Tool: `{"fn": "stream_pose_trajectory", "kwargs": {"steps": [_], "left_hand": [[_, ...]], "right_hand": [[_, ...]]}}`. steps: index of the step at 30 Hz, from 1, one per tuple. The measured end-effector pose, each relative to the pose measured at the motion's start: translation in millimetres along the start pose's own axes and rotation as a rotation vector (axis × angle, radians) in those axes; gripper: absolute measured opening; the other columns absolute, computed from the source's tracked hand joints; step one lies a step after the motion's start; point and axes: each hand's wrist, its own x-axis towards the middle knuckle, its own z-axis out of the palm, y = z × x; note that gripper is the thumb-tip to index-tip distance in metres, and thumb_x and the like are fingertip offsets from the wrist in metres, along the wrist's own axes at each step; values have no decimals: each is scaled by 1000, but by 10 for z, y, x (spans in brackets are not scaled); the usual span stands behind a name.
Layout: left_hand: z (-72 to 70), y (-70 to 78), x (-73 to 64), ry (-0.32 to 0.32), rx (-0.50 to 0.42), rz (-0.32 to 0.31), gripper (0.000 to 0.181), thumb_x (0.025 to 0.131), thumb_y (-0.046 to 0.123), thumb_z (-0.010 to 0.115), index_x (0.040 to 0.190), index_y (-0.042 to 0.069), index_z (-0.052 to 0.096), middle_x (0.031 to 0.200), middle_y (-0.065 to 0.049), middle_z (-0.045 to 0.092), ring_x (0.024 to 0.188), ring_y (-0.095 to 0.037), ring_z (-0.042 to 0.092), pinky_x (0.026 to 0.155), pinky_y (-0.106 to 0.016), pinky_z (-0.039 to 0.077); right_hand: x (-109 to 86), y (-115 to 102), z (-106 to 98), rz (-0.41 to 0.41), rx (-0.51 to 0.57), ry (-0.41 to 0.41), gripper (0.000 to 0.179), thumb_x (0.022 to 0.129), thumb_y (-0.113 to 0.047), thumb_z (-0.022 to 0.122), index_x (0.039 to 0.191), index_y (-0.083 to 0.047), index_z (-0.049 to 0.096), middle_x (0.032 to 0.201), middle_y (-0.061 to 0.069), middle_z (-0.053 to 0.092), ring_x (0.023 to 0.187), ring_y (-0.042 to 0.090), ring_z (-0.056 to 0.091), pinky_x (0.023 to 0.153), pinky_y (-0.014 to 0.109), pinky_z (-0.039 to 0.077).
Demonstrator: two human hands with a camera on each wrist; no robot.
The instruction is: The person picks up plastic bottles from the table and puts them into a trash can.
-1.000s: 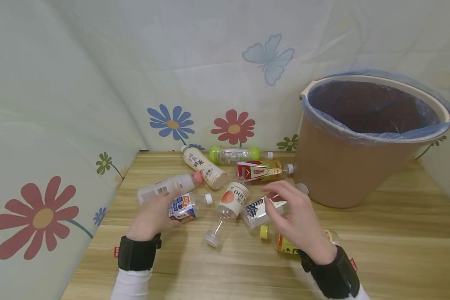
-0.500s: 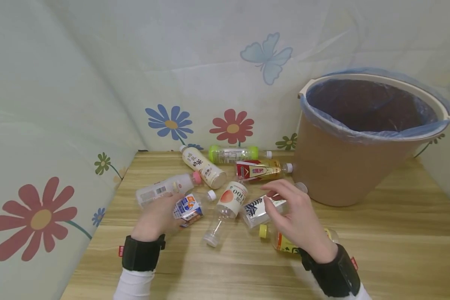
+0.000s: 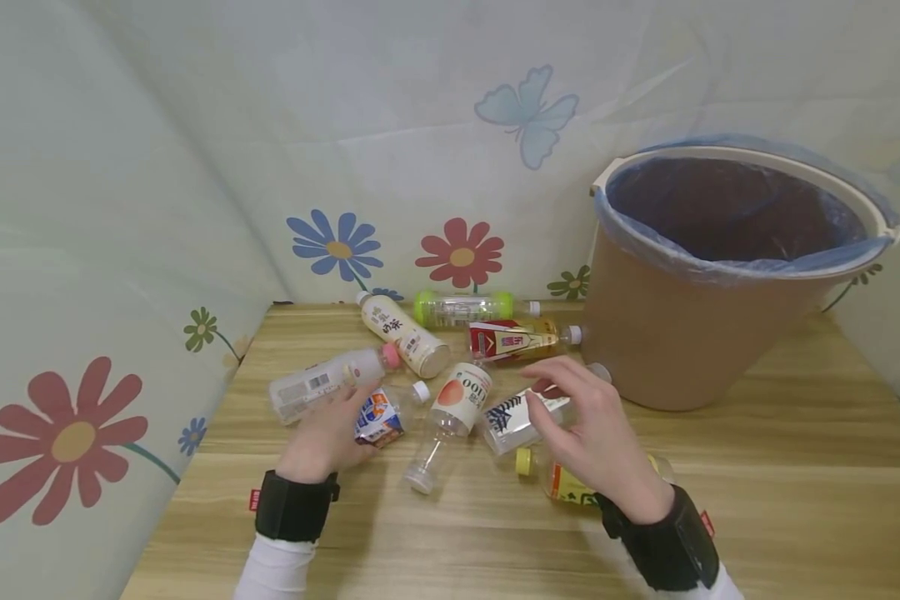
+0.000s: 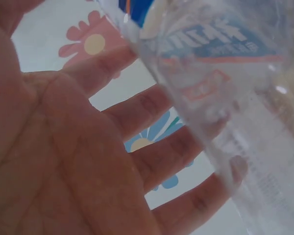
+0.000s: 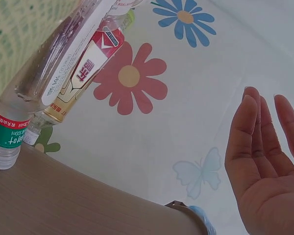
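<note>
My left hand (image 3: 322, 437) holds a clear plastic bottle (image 3: 381, 417) with a blue and white label, thumb on its near side and fingers on its far side. In the left wrist view, the fingertips (image 4: 237, 166) show through the bottle's clear wall. The bottle's white cap points right. My right hand (image 3: 600, 437) hovers with fingers loosely bent and holding nothing, above a clear bottle (image 3: 513, 425) with a black and white label. Its palm partly hides a yellow-capped bottle (image 3: 562, 483). The right wrist view shows the right-hand fingers (image 5: 242, 132) apart from the bottles.
Several more bottles lie around: pink-capped (image 3: 322, 385), milk tea (image 3: 405, 333), green-ended (image 3: 461, 308), red-and-gold (image 3: 513, 340) and peach-labelled (image 3: 461, 396). A tall brown bin (image 3: 660, 342) with a blue liner stands at the right, beside the patterned backdrop (image 3: 390, 150).
My left hand has shifted a little to the right, and the blue-labelled bottle has turned and slid right with it. The right hand has stayed in place.
</note>
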Motion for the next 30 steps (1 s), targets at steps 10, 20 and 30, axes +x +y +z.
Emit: {"fn": "stream_pose_trajectory", "kwargs": {"steps": [10, 20, 30], "left_hand": [[-7, 28, -47, 13, -15, 26, 81, 80, 35, 73, 148, 21, 33, 141, -24, 42, 122, -44, 45, 92, -59, 43], [-202, 103, -180, 35, -52, 43, 79, 84, 19, 71, 150, 19, 27, 144, -27, 35, 127, -48, 37, 98, -60, 38], [-326, 415, -75, 358, -78, 296, 84, 85, 27, 70, 152, 24, 18, 132, -12, 49, 109, -27, 51, 86, -45, 50]], "right_hand": [[3, -12, -6, 15, -7, -17, 25, 84, -6, 63, 109, -12, 65, 96, -4, 62, 84, 9, 57, 70, 35, 51], [25, -16, -24, -2, 22, 3, 24, 84, -4, 62, 107, -10, 65, 98, -2, 63, 84, 10, 57, 71, 37, 50], [21, -46, -66, 145, 276, 125, 29, 86, 8, 59, 113, -3, 63, 106, 8, 65, 91, 16, 60, 79, 16, 51]]}}
